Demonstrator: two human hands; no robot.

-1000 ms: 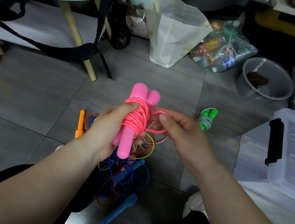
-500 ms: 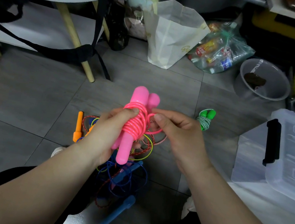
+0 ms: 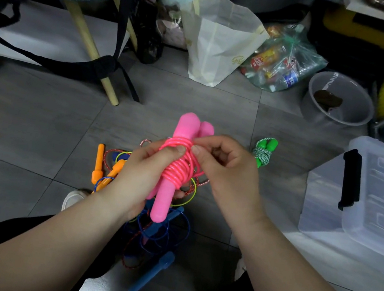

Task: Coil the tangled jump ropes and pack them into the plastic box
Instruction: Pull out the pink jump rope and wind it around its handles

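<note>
My left hand grips a pink jump rope held above the floor, thumb pressed on the cord that is wound round its two pink handles. My right hand pinches the pink cord at the top of the winding. On the floor beneath lies a tangle of ropes: orange handles, a blue rope with blue handles, yellow-green and red-white cords. A coiled green-handled rope lies on the floor to the right. The clear plastic box with a black latch stands at the right edge.
A wooden stool leg with black straps stands at the left. At the back stand a white paper bag, a clear bag of bottles and a grey bowl. My knees frame the tangle at the bottom.
My right hand has moved left to the pink bundle, drawing the loose pink loop tight against the winding. The left hand holds the bundle as before.
</note>
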